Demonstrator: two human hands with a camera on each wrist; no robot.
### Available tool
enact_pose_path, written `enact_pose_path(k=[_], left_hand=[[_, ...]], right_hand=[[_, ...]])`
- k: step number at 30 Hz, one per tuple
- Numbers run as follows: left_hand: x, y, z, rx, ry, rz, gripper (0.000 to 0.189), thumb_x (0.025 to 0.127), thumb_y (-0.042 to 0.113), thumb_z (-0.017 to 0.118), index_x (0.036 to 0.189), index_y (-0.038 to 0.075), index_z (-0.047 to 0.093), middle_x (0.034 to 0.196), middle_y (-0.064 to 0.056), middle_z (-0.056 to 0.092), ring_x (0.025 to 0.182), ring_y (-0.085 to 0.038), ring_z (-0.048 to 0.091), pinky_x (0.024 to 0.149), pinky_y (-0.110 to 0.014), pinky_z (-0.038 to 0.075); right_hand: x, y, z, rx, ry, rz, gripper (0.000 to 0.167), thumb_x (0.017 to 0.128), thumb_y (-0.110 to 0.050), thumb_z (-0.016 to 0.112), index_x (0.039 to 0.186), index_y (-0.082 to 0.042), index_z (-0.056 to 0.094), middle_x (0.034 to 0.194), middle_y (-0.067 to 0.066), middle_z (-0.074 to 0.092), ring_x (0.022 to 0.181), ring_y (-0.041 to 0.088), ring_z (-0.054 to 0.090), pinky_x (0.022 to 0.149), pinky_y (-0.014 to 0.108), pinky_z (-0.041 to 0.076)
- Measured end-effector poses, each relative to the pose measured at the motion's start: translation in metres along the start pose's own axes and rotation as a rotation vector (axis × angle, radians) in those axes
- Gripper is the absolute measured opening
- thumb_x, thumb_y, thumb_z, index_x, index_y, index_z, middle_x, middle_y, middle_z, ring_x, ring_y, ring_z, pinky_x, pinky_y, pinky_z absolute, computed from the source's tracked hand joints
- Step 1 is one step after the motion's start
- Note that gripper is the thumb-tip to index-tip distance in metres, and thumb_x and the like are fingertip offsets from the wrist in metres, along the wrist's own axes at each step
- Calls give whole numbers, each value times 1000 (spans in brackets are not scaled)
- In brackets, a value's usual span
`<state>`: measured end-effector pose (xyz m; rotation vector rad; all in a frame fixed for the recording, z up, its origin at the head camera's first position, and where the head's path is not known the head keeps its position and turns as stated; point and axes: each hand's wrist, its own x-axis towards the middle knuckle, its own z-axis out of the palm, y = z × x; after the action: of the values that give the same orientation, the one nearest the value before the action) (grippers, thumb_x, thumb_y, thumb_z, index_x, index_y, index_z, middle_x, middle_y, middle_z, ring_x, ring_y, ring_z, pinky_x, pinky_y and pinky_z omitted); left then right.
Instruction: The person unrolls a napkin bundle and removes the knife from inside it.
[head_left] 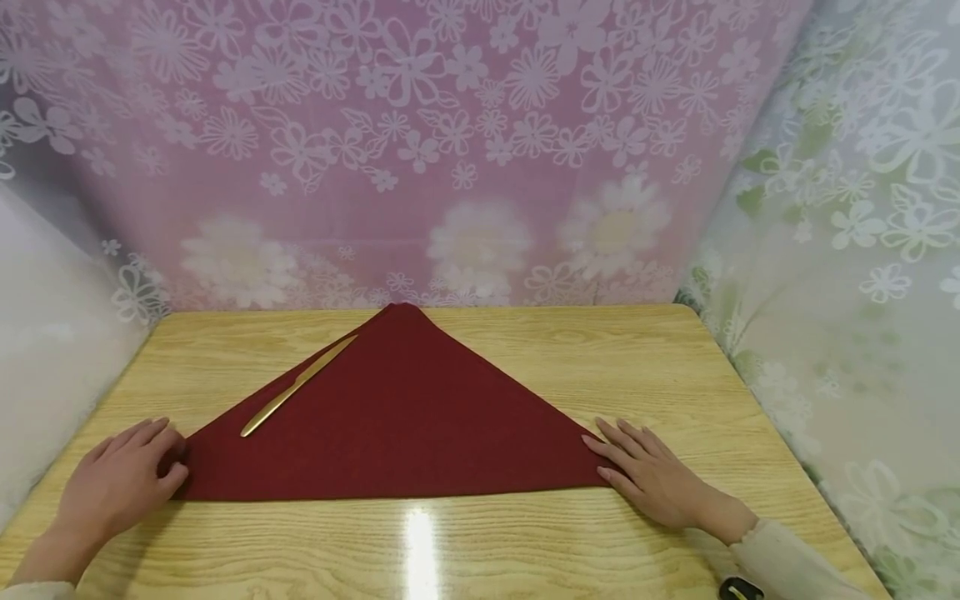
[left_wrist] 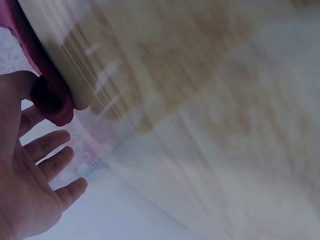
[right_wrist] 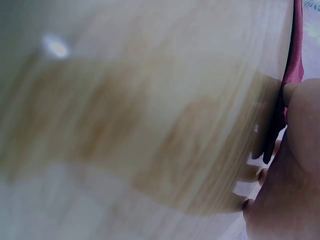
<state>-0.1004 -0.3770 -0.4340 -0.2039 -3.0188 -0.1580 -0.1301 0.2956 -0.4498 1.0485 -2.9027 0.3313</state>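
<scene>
A dark red cloth napkin (head_left: 420,408), folded into a triangle, lies on the wooden table with its peak pointing away. Along its left slope rests a gold table knife (head_left: 298,387), tip toward the peak. My left hand (head_left: 123,475) pinches the napkin's left corner; in the left wrist view the corner curls up between thumb and index finger, while the other fingers (left_wrist: 55,160) spread loosely. At the right corner my right hand (head_left: 656,475) lies with straight fingers on the cloth. In the right wrist view only a thin strip of napkin (right_wrist: 296,55) shows beside the hand.
The wooden table (head_left: 600,367) ends at the back against a pink floral curtain (head_left: 480,167). Pale floral fabric (head_left: 862,292) hangs along the right side. Below the right sleeve, at the front edge of view, sits a small black object (head_left: 741,588) with a yellow mark.
</scene>
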Motion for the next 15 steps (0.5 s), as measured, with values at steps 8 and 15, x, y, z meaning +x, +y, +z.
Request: enact_pose_path(k=[8,15], left_hand=[[-4,-1,1,-3,15,-6,13,81,18,65,92,13,61,121,-27,52,111,-51,43,87,-65,31],[-9,2,1,47,81,64,19,80,16,70,96,9,64,120,-27,54,111,-47,45,90,-62,32]], right_hand=[[0,-3,-1,-4,11,-2,45,101,-24,48,145,-14,44,150,15,33,133,44,31,100,65,26],[1,-3,-2,-1,-5,7,45,101,-24,48,145,-14,44,150,15,33,134,44,30,101,64,25]])
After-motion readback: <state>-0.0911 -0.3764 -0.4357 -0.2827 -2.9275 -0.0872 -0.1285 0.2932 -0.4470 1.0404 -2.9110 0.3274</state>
